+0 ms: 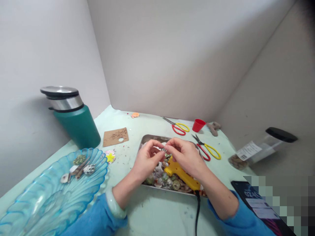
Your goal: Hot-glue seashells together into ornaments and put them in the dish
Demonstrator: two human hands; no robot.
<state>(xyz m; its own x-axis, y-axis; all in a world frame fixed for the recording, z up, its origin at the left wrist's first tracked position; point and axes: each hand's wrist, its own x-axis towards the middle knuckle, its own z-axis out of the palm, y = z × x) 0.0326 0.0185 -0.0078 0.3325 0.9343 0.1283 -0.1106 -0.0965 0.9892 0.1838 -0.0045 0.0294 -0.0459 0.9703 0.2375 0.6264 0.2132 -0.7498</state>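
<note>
My left hand (148, 160) and my right hand (185, 155) meet above a metal tray (157, 187), their fingertips pinched together. Something small and pale is between the fingertips; what it is I cannot make out. Beneath them the tray holds many shells (176, 184) and stones. A yellow glue gun (183, 175) lies across the tray's contents under my right hand, its black cord (197, 213) running over the front rim toward me.
Blue shell-shaped dish (56, 196) with several shells, front left; green bottle (76, 126) behind it. Brown card (115, 136) left of the tray. Two scissors (181, 128) (209, 150), red cup (198, 125) at the back right. Clear jar (261, 149) and phone (256, 203) at right.
</note>
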